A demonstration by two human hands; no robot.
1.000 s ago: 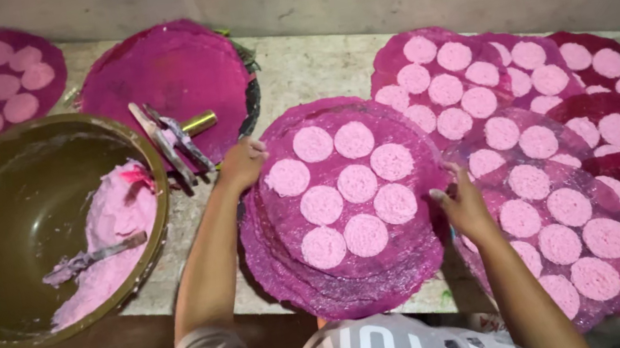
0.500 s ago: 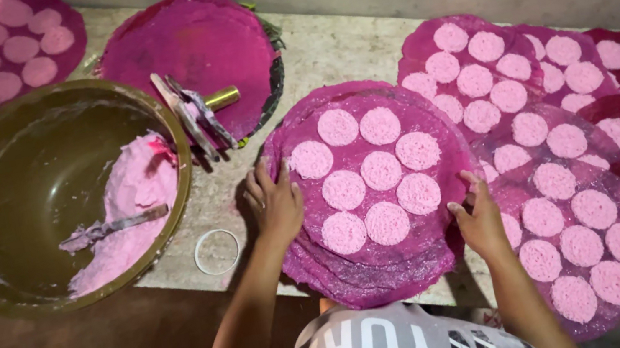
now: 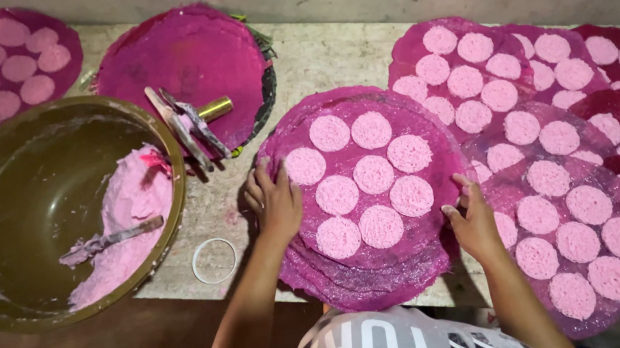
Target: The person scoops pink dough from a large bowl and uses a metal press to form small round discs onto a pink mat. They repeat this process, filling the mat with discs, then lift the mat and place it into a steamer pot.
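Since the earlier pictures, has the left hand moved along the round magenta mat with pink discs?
Yes. The left hand slid from the mat's far edge, near the metal tool, toward the person.

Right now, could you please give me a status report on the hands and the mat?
Left hand flat on round magenta mat, left edge. Right hand on right edge. Eight pink discs on top. Neighbouring mat overlaps alongside.
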